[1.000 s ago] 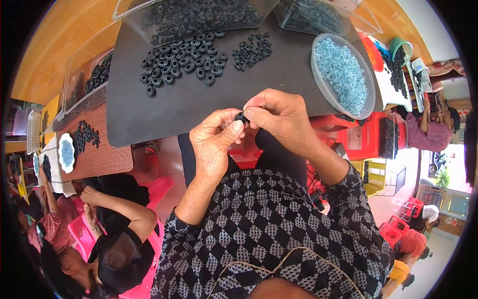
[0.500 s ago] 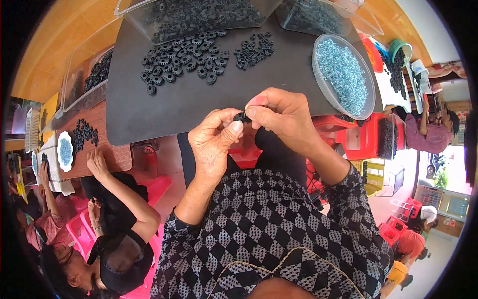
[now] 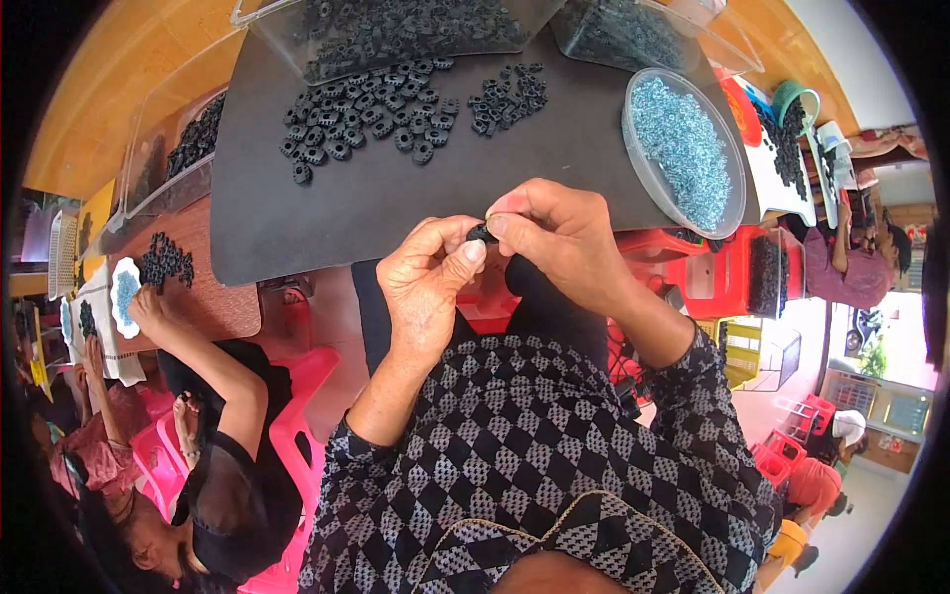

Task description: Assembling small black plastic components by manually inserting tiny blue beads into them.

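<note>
Black part (image 3: 479,235), one only, pinched between thumb and fingers of left hand (image 3: 418,287), gap almost closed; at its right side, thumb and forefinger of right hand (image 3: 559,233) near together, hold of these too hidden to tell. Close to near edge of dark table (image 3: 396,213), with bare room ahead and leftward. Farther, two heaps: larger black pieces (image 3: 371,114) and smaller black pieces (image 3: 507,99), too many for counting. By right edge, one round tub (image 3: 645,186) of light-blue bits (image 3: 683,148); along far edge, two clear bins (image 3: 275,45).
</note>
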`<state>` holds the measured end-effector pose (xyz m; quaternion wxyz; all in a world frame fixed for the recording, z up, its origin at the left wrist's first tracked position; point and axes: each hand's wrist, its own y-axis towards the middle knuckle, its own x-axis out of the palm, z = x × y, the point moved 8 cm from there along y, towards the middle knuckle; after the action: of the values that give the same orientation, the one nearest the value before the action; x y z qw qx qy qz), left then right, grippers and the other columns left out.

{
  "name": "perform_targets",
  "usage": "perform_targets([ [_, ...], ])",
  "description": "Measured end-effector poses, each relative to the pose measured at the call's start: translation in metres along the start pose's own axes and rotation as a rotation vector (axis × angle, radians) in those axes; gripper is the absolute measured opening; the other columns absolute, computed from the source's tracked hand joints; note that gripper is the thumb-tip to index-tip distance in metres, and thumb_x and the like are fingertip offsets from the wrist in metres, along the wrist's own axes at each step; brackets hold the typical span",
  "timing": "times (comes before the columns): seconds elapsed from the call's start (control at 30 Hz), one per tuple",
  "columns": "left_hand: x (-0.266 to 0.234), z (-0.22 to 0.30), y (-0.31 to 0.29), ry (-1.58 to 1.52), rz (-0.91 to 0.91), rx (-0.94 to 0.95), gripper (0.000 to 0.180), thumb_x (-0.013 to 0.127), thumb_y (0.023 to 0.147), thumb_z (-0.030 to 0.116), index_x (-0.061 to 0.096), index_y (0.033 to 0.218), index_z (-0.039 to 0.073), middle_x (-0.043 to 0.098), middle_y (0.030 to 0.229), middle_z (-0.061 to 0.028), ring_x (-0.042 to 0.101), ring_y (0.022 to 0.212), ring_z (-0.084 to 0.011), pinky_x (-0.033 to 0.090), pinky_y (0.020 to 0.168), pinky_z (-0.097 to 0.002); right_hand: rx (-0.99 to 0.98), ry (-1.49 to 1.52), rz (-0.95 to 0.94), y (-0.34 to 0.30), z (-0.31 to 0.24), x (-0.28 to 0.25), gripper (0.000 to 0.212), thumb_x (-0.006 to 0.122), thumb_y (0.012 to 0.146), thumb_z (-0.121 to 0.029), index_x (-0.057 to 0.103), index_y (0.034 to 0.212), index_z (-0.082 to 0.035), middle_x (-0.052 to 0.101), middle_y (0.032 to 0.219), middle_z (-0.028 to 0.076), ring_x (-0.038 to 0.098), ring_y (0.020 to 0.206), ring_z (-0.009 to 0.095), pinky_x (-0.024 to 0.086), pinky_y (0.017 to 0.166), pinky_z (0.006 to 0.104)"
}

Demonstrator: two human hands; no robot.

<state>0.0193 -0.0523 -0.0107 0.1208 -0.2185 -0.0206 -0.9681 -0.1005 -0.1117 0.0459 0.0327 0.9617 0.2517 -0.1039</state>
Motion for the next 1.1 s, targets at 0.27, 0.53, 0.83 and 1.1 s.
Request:
perform_targets([
  [0.27,-0.003,0.004,-0.002,0.185,0.038,0.106,0.019,0.066,0.084,0.004,0.064,0.101,-0.004,0.064,0.083,-0.005,0.057,0.068,-0.0092,0.047,0.061,-0.0197,-0.091,-0.152,0.051,-0.003,-0.006,0.002,0.012,0.061,0.084,-0.011,0.061,0.083,0.001,0.063,0.069,0.01,0.061,0.061,0.015,0.048,0.056,0.0293],
  [0.53,-0.001,0.011,-0.004,0.211,0.012,0.141,0.019,0.063,0.086,0.004,0.063,0.103,-0.004,0.063,0.085,-0.0045,0.056,0.068,-0.0083,0.047,0.061,-0.0193,-0.323,-0.376,0.049,-0.006,-0.018,0.006,0.01,0.059,0.083,-0.011,0.059,0.085,-0.001,0.061,0.073,0.015,0.062,0.069,0.033,0.048,0.061,0.0391],
  [0.83,0.0,0.019,-0.005,0.299,0.021,0.221,0.016,0.065,0.083,0.002,0.064,0.099,-0.004,0.058,0.081,-0.0032,0.055,0.068,-0.0085,0.046,0.061,-0.0201,-0.262,-0.438,-0.052,-0.003,-0.024,0.007,0.011,0.058,0.083,-0.01,0.06,0.087,0.0,0.062,0.077,0.016,0.063,0.072,0.033,0.049,0.064,0.0404],
  [1.1,-0.001,0.024,-0.005,0.319,0.049,0.226,0.016,0.068,0.081,0.003,0.065,0.095,-0.003,0.057,0.076,-0.0029,0.053,0.067,-0.0093,0.044,0.06,-0.0217,-0.394,-0.501,-0.092,-0.001,-0.032,0.01,0.016,0.059,0.082,-0.004,0.061,0.096,0.004,0.06,0.076,0.014,0.06,0.067,0.027,0.047,0.061,0.0342],
])
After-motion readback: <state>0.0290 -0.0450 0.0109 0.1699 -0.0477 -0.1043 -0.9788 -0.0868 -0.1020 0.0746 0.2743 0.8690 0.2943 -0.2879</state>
